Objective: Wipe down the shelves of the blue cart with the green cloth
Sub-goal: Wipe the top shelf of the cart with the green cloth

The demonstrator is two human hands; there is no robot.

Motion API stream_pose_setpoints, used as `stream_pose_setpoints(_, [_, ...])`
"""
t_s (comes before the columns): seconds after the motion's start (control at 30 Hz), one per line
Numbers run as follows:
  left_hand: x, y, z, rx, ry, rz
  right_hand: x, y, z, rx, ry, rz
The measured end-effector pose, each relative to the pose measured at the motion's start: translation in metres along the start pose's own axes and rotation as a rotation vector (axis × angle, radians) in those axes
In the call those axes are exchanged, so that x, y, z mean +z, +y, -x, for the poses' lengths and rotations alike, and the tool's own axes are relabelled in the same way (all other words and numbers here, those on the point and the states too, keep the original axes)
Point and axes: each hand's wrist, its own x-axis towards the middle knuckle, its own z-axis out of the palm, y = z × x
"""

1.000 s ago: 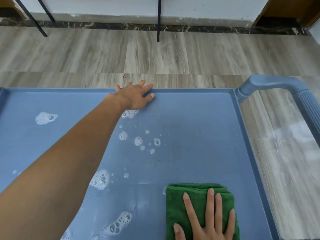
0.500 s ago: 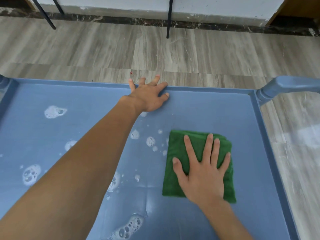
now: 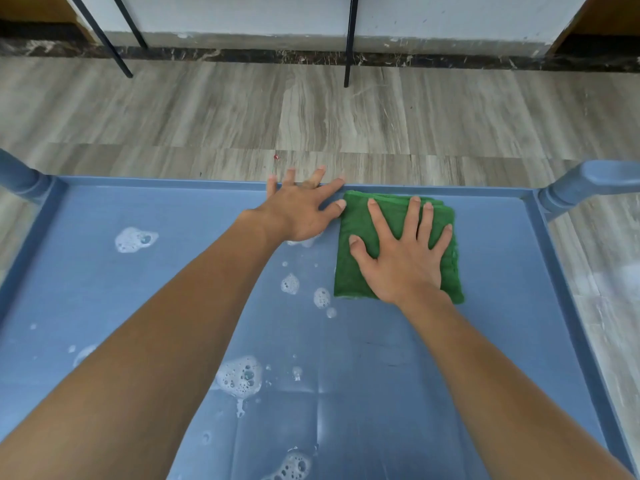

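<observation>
The blue cart's top shelf (image 3: 502, 306) fills the lower view. A folded green cloth (image 3: 353, 271) lies flat on it against the far rim, right of centre. My right hand (image 3: 403, 251) presses on the cloth with straight, spread fingers. My left hand (image 3: 301, 209) rests flat on the shelf at the far rim, its fingertips over the edge, its thumb almost touching the cloth's left side. Patches of white soap foam (image 3: 240, 375) dot the shelf's left and middle.
Blue cart handle posts rise at the far right corner (image 3: 585, 187) and far left corner (image 3: 20, 181). Beyond the cart is grey wood-look floor (image 3: 346, 123), thin black furniture legs (image 3: 349, 43) and a white wall base.
My right hand has pushed the green cloth from the near edge across the shelf to the far rim. The left hand has stayed at the rim. The view has shifted.
</observation>
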Motion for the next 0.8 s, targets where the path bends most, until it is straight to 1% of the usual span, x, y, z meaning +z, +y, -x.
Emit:
stream_pose_setpoints(0.1, [0.007,-0.010,0.011,-0.066,0.036,-0.028,-0.001,0.000,-0.001,0.002,-0.008,0.011])
stream_pose_setpoints(0.23, [0.011,-0.013,0.013,-0.032,0.067,-0.065,-0.003,-0.001,-0.001,0.002,-0.014,0.011])
stream_pose_setpoints(0.4, [0.009,-0.015,0.012,-0.022,0.049,-0.056,-0.002,0.002,0.019,0.003,-0.021,0.008])
stream_pose_setpoints(0.53, [0.009,-0.015,0.013,-0.021,0.048,-0.043,0.000,0.007,0.064,-0.009,-0.020,0.025])
stream_pose_setpoints(0.63, [0.010,-0.016,0.012,-0.020,0.045,-0.040,-0.001,0.011,0.113,-0.023,-0.026,0.031])
stream_pose_setpoints(0.8, [0.014,-0.019,0.009,-0.018,0.059,-0.041,0.009,0.023,0.208,-0.064,0.056,0.018])
